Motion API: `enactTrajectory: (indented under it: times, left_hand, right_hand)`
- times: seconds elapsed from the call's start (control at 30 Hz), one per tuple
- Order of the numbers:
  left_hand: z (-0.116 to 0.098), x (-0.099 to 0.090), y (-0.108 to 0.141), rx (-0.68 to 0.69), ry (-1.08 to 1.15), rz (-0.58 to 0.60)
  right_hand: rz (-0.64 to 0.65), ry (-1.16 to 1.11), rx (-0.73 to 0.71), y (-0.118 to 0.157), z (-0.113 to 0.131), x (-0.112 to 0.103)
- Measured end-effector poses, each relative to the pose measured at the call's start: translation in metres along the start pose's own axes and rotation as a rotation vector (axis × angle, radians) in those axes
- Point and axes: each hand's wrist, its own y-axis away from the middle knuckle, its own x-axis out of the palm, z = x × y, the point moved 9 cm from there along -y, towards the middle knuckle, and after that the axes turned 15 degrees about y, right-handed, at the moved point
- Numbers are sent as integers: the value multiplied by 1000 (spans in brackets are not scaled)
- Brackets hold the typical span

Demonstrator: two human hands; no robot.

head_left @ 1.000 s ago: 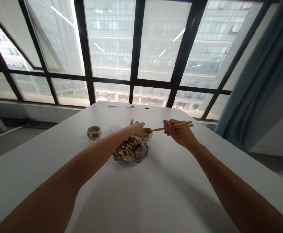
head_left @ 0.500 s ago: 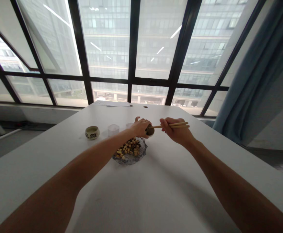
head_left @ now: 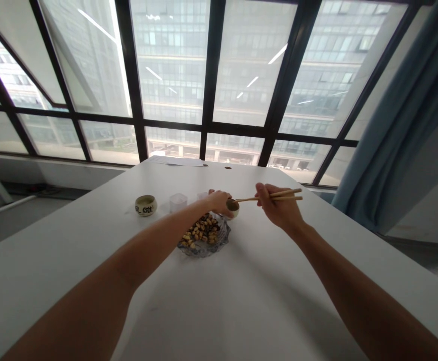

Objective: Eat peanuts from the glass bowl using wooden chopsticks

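My left hand [head_left: 220, 202] is closed on a small ceramic cup [head_left: 234, 210], just beyond a glass bowl. The cup's mouth shows a dark interior; what lies inside cannot be made out. In my right hand [head_left: 277, 203] is a pair of wooden chopsticks [head_left: 287, 194], their tips at the cup's mouth. Brown-shelled nuts [head_left: 204, 229] that look like pistachios fill part of the clear scalloped glass bowl [head_left: 223, 235], and my left forearm hides its far left side.
A matching cup with dark characters [head_left: 146, 205] stands at the left. Beside it is a translucent plastic cup [head_left: 178, 202], with another [head_left: 202, 195] partly behind my left hand. Papers [head_left: 177, 161] lie at the far edge of the white table [head_left: 189, 311], before the windows.
The cup in my left hand has gone from tilted toward more upright and sits slightly lower. My right hand has shifted a little right with the chopsticks. The camera view has moved slightly.
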Motion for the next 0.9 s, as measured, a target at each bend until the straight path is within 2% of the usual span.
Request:
enactTrajectory:
  times: [0.07,0.17,0.23,0.33,0.43,0.5,0.57,0.67,0.77,0.9]
  left_hand:
    - [5,0,1,-9,3,33]
    - [18,-12,14,10,16,-1]
    - [30,-29,33,46,16,-98]
    - [52,-59,77,124,-2,-295]
    - [82,-83,129,155,-46,-504]
    - [105,-92,158,120,-57,-615]
    - [129,-95,181,54,-58,-708]
    - [154,-91,199,-10,-46,-797]
    - [167,-84,205,-34,-5,-863]
    - [179,-73,209,-86,68,-937]
  right_hand:
    - [-42,-127,65,1,-2,-5]
    - [53,-306,111,4,4,3]
    - [177,-348,77,6,14,15]
    - [319,-309,-30,12,30,30]
    - [391,-260,-126,18,40,42]
    - [412,-275,-158,23,44,51]
    - [391,-302,-158,25,43,56]
    - [291,-316,-116,28,36,60]
    - [242,-317,-107,31,34,63]
    - [301,-254,-160,36,41,69]
